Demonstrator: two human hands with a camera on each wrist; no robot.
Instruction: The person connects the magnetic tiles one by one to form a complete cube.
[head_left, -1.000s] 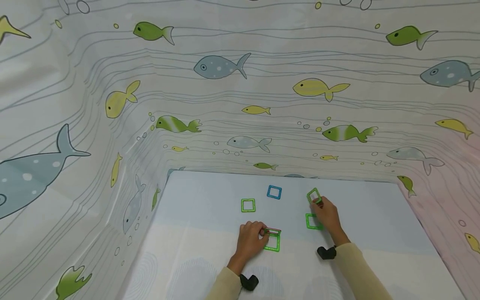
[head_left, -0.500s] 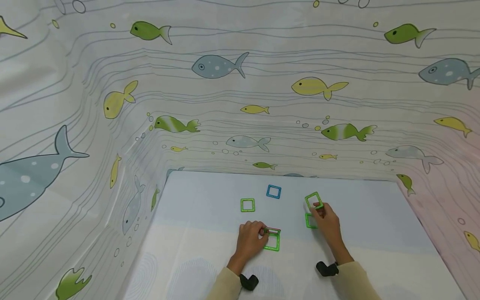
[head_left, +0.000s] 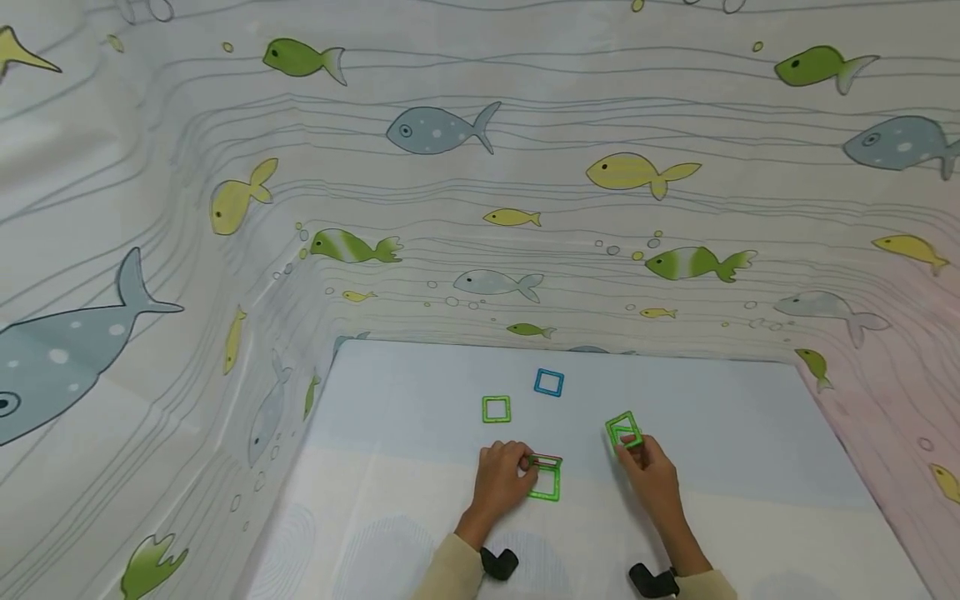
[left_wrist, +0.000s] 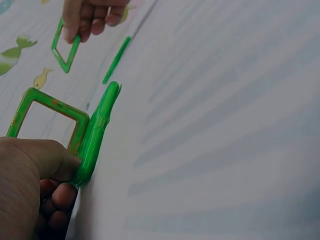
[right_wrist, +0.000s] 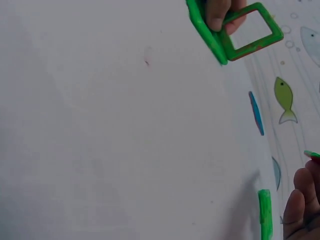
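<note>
I see left hand (head_left: 501, 483) pinching an upright red-edged square frame (head_left: 545, 461) joined to a flat green frame (head_left: 545, 486) on the tabletop (head_left: 420, 392). Right hand (head_left: 651, 472) grips a tilted green frame (head_left: 623, 429), lifted.

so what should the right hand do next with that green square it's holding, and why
Probably carry it further left to the standing pair. The right hand pinches a green square plastic frame, tilted above another green frame lying flat on the pale mat, while the left hand steadies an upright red-tinted frame on a flat green frame, apart from it.
</note>
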